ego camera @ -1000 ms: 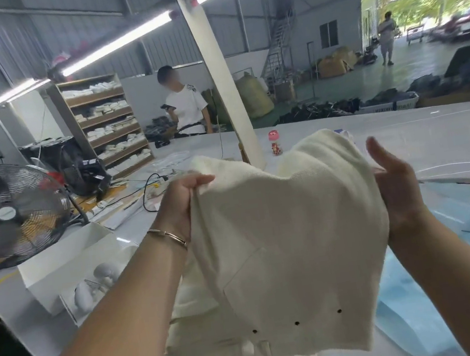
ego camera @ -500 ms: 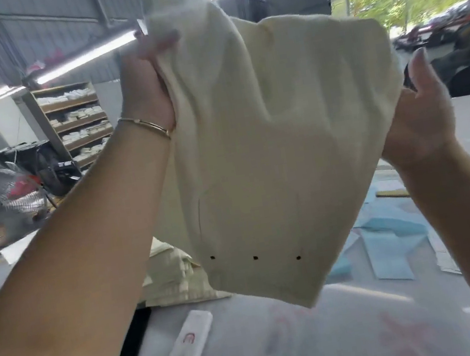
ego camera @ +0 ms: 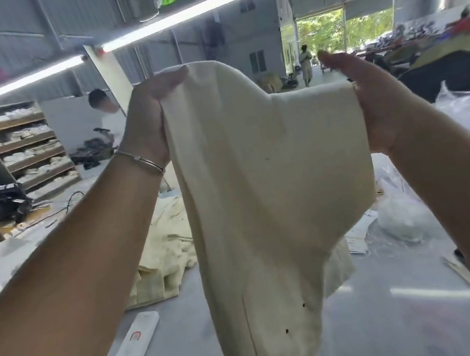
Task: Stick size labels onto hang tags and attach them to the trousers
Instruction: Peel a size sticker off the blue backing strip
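Trousers (ego camera: 272, 190): cream cloth held up in the air above the bench (ego camera: 389, 325), long axis near upright, top edge stretched between the two hands, lower end hanging toward the bench's near edge and tilted slightly left. Which end is the waist, I cannot tell.
Marks on trousers: three small dark dots in a slanting row low on the cloth, beside a thin straight seam line; no label or writing readable on it.
Left hand (ego camera: 148, 123): at the trousers' upper left corner, grip pinching the cloth, thumb lying over the top edge; a thin bangle (ego camera: 140, 161) on the wrist.
Right hand (ego camera: 368, 95): at the trousers' upper right corner, thumb pointing up and straight, the cloth's edge held against the palm; the fingers are hidden behind the cloth.
Pile (ego camera: 162, 251): more cream garments lying on the bench, behind and left of the trousers.
Power bank (ego camera: 135, 344): white, flat on the bench left of the trousers' lower end, with a red arch mark and a dark round spot; a white cable leaves its near end.
Papers (ego camera: 359, 232): white sheets on the bench, right of the trousers; print too small to read.
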Motion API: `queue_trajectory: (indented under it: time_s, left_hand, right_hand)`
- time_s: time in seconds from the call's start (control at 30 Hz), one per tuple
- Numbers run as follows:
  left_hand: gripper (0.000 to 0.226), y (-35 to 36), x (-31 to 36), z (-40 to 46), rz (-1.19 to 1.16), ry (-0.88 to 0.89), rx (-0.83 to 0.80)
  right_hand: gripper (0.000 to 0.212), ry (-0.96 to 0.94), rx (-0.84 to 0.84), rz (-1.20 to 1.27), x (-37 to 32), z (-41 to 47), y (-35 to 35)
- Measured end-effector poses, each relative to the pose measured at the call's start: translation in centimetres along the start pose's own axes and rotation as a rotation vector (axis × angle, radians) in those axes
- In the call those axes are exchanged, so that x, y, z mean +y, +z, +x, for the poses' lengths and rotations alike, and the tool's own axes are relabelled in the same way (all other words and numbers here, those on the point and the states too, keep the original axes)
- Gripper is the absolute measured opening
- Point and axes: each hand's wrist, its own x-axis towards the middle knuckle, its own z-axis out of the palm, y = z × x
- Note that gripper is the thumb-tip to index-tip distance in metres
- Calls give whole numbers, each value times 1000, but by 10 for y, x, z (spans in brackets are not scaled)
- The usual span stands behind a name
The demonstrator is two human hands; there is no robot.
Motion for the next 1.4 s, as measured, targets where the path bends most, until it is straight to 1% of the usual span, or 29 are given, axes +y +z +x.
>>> queue_trajectory:
  time_s: [0.03, 0.07, 0.1, 0.2, 0.23, 0.3, 0.37, 0.47, 0.5, 0.53, 0.57, 0.6, 0.67, 0.7, 0.77, 0.8, 0.87, 0.9, 0.93, 0.97, 1.03, 1.07, 1.1, 1.13, 1.17, 1.23, 1.3, 1.33, 1.4]
  left_hand:
    - [33, 1, -2, 0, -4, -11, -38]
    - [26, 3, -5, -2, -1, -26, -77]
    - [21, 4, -7, -2, 17, -23, -116]
    - [24, -2, -13, -1, 45, -17, -152]
    - [23, -5, -14, -3, 54, -11, -149]
    - [15, -13, -18, -5, 49, 7, -122]
    - [12, -20, -21, -6, 7, 9, -109]
    - [28, -32, -25, -4, -69, -64, -112]
    - [36, -34, -25, -4, -50, -71, -93]
    - [44, -37, -26, -4, -18, -64, -66]
    - [48, -40, -27, -5, 30, -45, -40]
    - [43, -44, -28, -5, 84, -30, -14]
    - [13, -52, -31, -4, 213, 3, 19]
    - [9, -54, -32, -4, 282, 21, 17]
    - [21, -55, -35, -4, 422, 40, 34]
    - [25, -53, -36, -3, 504, 65, 100]
    - [37, -46, -38, -1, 771, 201, 269]
    - [41, -39, -38, -2, 868, 305, 271]
    - [48, -31, -37, -3, 921, 386, 178]
    - [58, -18, -35, -5, 936, 397, 6]
    - [74, 15, -31, -14, 1021, 283, -381]
    - [70, 31, -29, -18, 1122, 239, -524]
    - [55, 45, -30, -19, 1210, 205, -608]
    - [37, 55, -31, -17, 1237, 164, -646]
    - [25, 64, -32, -14, 1194, 103, -671]
    - [23, 76, -36, -10, 1044, -102, -712]
    - [26, 91, -43, -11, 904, -290, -705]
    - [27, 99, -48, -12, 862, -334, -681]
    - [26, 120, -58, -13, 753, -359, -620]
  right_hand:
    - [33, 3, 71, -39, -1, -3, 2]
    - [21, -43, 117, -60, -2, -5, -3]
    - [15, -67, 175, -59, -3, -11, -2]
    - [23, -159, 262, -4, -7, -20, -16]
    - [20, -160, 291, 21, -8, -26, -16]
    - [18, -193, 379, 49, -9, -31, -19]
    - [26, -239, 424, 32, -6, -33, -19]
    - [36, -307, 432, -12, 0, -34, -11]
    - [32, -339, 446, -33, 0, -36, -6]
    - [22, -386, 474, -90, -1, -35, -4]
    - [12, -420, 492, -169, -3, -36, 0]
    - [9, -451, 497, -251, -4, -37, 2]
    - [9, -470, 495, -338, -4, -38, 5]
    - [4, -464, 495, -339, -3, -38, 5]
    - [5, -451, 492, -314, 1, -37, 6]
    - [8, -446, 496, -290, 3, -36, 7]
    - [10, -431, 511, -254, 6, -34, 10]
    - [9, -425, 515, -240, 7, -34, 10]
    - [9, -427, 507, -230, 7, -34, 11]
    - [8, -431, 492, -228, 7, -35, 11]
    - [6, -432, 470, -241, 7, -37, 10]
    - [6, -428, 470, -250, 6, -40, 9]
    - [8, -426, 469, -260, 5, -43, 7]
    - [11, -425, 460, -265, 4, -48, 3]
    - [12, -413, 449, -269, 3, -53, -2]
    - [8, -356, 492, -335, 4, -66, -15]
    - [19, -279, 693, -540, 8, -75, -33]
    - [23, -258, 842, -667, 13, -79, -43]
    - [27, -248, 1122, -928, 27, -88, -55]
